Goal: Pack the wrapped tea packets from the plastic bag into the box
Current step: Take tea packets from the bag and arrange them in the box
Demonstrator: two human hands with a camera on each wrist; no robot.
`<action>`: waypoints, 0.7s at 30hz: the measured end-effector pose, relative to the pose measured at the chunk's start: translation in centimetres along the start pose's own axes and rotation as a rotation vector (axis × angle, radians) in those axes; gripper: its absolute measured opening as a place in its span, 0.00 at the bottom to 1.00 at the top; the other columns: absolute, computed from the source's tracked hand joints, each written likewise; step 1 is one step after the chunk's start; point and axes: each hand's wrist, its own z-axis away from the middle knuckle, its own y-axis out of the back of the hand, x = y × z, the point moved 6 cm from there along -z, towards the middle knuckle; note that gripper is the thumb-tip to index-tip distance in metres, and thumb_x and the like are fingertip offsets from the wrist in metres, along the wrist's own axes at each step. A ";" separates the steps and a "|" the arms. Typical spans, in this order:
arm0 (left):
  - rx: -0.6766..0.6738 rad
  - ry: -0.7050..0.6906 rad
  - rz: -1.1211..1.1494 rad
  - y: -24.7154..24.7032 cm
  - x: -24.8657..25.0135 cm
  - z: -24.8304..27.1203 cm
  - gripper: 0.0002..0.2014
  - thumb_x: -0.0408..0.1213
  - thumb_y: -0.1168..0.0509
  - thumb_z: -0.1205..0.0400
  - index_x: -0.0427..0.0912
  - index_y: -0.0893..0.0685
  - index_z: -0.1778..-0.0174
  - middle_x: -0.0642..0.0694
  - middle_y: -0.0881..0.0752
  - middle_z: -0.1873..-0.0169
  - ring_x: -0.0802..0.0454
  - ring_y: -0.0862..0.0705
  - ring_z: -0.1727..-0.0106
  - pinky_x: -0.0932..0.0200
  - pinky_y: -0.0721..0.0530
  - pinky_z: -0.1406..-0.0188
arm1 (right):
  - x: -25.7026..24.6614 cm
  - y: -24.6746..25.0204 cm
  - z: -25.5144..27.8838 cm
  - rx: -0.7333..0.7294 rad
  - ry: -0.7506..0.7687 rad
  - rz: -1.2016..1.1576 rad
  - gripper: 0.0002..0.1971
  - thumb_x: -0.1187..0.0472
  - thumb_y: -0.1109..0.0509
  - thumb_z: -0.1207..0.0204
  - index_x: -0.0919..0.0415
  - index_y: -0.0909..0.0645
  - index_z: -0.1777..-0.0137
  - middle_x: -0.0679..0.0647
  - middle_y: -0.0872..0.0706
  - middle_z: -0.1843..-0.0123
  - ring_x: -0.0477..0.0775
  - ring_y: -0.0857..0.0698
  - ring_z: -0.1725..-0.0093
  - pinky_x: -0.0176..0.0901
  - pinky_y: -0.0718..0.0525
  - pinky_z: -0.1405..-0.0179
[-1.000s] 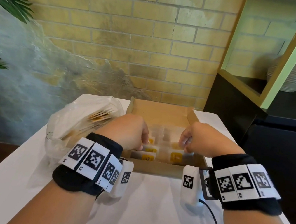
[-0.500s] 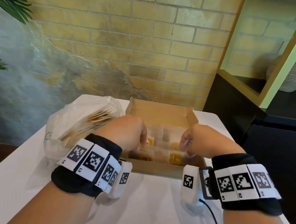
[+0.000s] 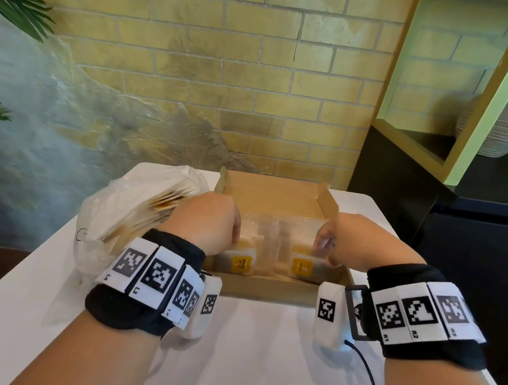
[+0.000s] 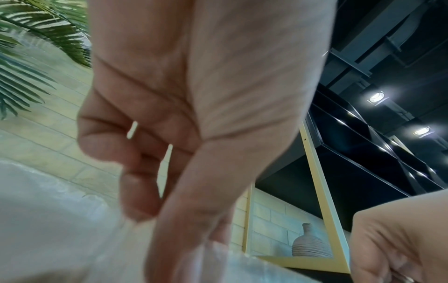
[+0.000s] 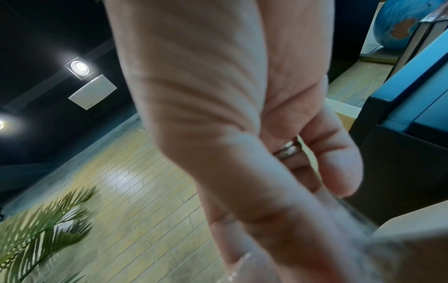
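Clear-wrapped packets [image 3: 273, 248], pinched by both hands [image 3: 208, 221] [image 3: 354, 241], are now lifting slightly inside the box [image 3: 264, 288] at the tabletop's [image 3: 250, 375] far edge, suggesting repositioning; the bag [image 3: 131, 203] is waiting left.

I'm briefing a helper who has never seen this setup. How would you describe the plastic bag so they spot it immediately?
Start at the white table in front of the yellow brick wall, then find the open cardboard box at its far end. The plastic bag lies right beside the box, on the left. It is the only crumpled, see-through thing there, with a stack of tan packets showing through it.
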 end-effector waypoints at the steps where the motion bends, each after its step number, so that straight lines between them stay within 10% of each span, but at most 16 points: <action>1: -0.012 0.010 0.004 -0.1 -0.1 -0.1 0.10 0.29 0.32 0.23 0.49 0.10 0.56 0.46 0.14 0.43 0.47 0.17 0.42 0.53 0.20 0.36 | 0.0 0.0 -0.1 -0.016 -0.012 -0.003 0.12 0.69 0.29 0.27 0.53 0.15 0.47 0.56 0.18 0.38 0.58 0.20 0.38 0.50 0.22 0.34; 6: 0.124 -0.018 0.047 0.5 -0.5 -0.5 0.16 0.28 0.32 0.24 0.55 0.17 0.71 0.45 0.12 0.50 0.47 0.15 0.48 0.52 0.17 0.41 | -0.1 1.2 -0.4 0.076 0.031 -0.046 0.11 0.68 0.33 0.24 0.59 0.13 0.46 0.54 0.15 0.40 0.55 0.19 0.38 0.44 0.24 0.34; 12: 0.133 0.012 0.016 0.3 -0.9 -0.7 0.11 0.29 0.32 0.23 0.49 0.11 0.52 0.46 0.13 0.47 0.48 0.16 0.45 0.51 0.18 0.39 | 0.5 0.6 -1.0 0.109 0.016 -0.022 0.14 0.70 0.33 0.24 0.54 0.15 0.44 0.54 0.16 0.39 0.55 0.19 0.38 0.47 0.23 0.33; 21: 0.088 0.086 0.004 -0.5 -1.7 -1.2 0.08 0.34 0.31 0.23 0.44 0.11 0.50 0.45 0.12 0.52 0.47 0.16 0.49 0.51 0.17 0.42 | 1.4 0.3 -1.1 0.191 -0.008 0.001 0.09 0.68 0.33 0.25 0.56 0.13 0.53 0.56 0.15 0.42 0.57 0.18 0.41 0.47 0.22 0.36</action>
